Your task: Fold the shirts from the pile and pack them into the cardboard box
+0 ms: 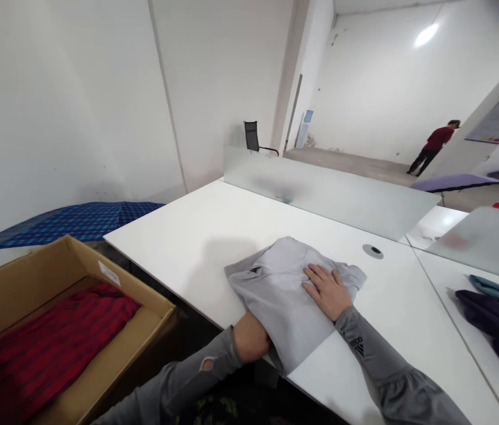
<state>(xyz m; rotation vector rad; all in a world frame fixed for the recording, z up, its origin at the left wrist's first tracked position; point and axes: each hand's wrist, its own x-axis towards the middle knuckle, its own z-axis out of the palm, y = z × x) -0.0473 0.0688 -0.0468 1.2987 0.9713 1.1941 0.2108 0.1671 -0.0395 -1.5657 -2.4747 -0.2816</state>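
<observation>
A light grey garment (294, 301), folded into a rough square, lies on the white table (174, 236), one corner hanging past the front edge. On its right part my right hand (330, 293) rests flat with the fingers spread. My left hand (252, 337) reaches in beneath the garment's near left side. Only the wrist and the back of that hand show; its fingers are hidden under the cloth. Grey sleeves cover both forearms.
An open cardboard box (143, 298) with red patterned cloth (76, 330) stands at the left. Behind it spreads a blue checked umbrella (76, 221). A frosted divider (320, 192) borders the table. Dark folded clothes (492, 321) lie at right. A person (435, 144) stands far back.
</observation>
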